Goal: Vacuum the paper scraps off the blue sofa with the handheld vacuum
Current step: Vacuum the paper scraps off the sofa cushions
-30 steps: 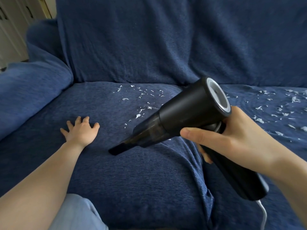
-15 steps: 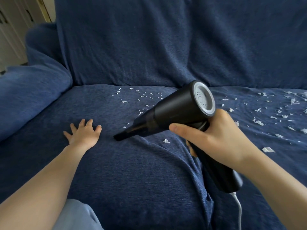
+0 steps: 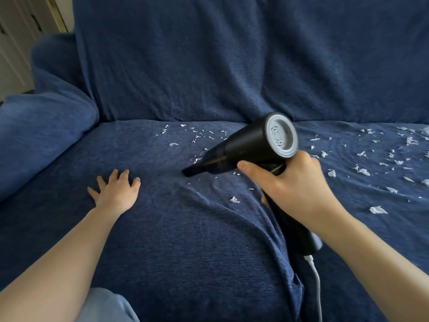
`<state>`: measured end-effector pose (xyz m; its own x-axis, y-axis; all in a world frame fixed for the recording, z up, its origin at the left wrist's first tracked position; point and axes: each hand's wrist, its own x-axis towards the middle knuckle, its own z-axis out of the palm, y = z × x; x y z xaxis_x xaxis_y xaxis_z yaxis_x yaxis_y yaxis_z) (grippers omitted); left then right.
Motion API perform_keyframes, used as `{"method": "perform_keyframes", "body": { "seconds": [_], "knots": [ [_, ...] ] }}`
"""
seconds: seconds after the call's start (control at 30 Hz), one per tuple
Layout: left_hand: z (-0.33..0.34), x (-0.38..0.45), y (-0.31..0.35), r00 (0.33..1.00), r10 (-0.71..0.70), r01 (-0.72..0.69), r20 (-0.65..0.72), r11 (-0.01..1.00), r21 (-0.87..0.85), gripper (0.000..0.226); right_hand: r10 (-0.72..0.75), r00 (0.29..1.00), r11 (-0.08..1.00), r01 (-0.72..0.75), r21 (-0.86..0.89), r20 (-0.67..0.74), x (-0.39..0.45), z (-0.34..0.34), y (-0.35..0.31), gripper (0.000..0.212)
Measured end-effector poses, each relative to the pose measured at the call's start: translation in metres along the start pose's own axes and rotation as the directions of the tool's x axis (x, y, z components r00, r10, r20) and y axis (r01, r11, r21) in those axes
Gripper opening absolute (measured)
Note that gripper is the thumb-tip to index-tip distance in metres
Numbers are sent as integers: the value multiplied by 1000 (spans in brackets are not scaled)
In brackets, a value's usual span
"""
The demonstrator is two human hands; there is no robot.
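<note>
Nearest, the white cord (image 3: 316,282) trails from the handheld vacuum (image 3: 253,145), gripped by the right hand (image 3: 299,189), fingers curled round its handle. Left of the vacuum, the left hand (image 3: 117,191) lies flat, fingers spread, on the blue sofa (image 3: 162,228). Paper scraps (image 3: 197,135) lie beyond the nozzle (image 3: 192,170) and right of it. Loose cover folds could block suction or hide scraps. No writing is legible.

Head camera looks down, close over sofa (image 3: 209,228).

blue sofa (image 3: 209,228), black vacuum (image 3: 246,145), white scraps (image 3: 235,200)
</note>
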<state>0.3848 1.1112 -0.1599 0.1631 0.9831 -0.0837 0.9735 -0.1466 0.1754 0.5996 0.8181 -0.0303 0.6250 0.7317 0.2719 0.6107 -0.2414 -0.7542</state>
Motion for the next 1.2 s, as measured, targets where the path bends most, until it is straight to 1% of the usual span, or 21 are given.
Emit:
{"method": "perform_keyframes", "body": {
  "seconds": [0.07,0.1,0.2,0.33,0.43,0.57,0.67,0.73,0.87,0.93,1.03,1.13,1.2],
  "knots": [
    [0,0,0,1000,1,-1,-2,1000,2,61,18,999,1000,-19,-16,-35,1,-7,1,60],
    [0,0,0,1000,3,-3,-1,1000,3,61,31,999,999,-31,-8,-29,1,-11,1,60],
    [0,1,0,1000,2,-2,-6,1000,4,62,47,998,999,-48,24,34,-5,-22,-1,53],
    [0,-1,3,1000,5,-5,-6,1000,0,61,5,994,1000,-5,4,106,-15,-30,-6,51],
    [0,-4,8,1000,14,-14,-4,1000,3,61,19,998,1000,-18,-20,68,-13,-36,-3,48],
    [1,-9,13,999,41,-41,1,999,9,62,42,998,998,-45,-52,-53,-2,-37,5,48],
    [2,-13,16,997,71,-71,4,997,15,62,62,995,997,-64,-31,-72,8,-30,3,50],
    [3,-16,17,996,89,-89,2,996,18,62,49,998,999,-50,-19,-45,14,-21,0,50],
    [4,-18,19,991,132,-132,-4,991,29,62,32,998,999,-33,20,51,18,-4,-9,52],
    [5,-17,18,989,146,-146,1,989,33,62,28,998,999,-30,19,63,22,-1,-12,53],
    [6,-14,19,990,141,-141,4,990,23,62,36,999,999,-37,16,6,30,0,-9,50],
    [7,-11,23,989,149,-149,8,989,19,62,80,994,997,-79,11,-69,40,3,-6,50],
    [8,-9,26,987,163,-163,2,986,27,62,81,993,997,-80,12,-85,46,9,-4,51]
  ]
}}
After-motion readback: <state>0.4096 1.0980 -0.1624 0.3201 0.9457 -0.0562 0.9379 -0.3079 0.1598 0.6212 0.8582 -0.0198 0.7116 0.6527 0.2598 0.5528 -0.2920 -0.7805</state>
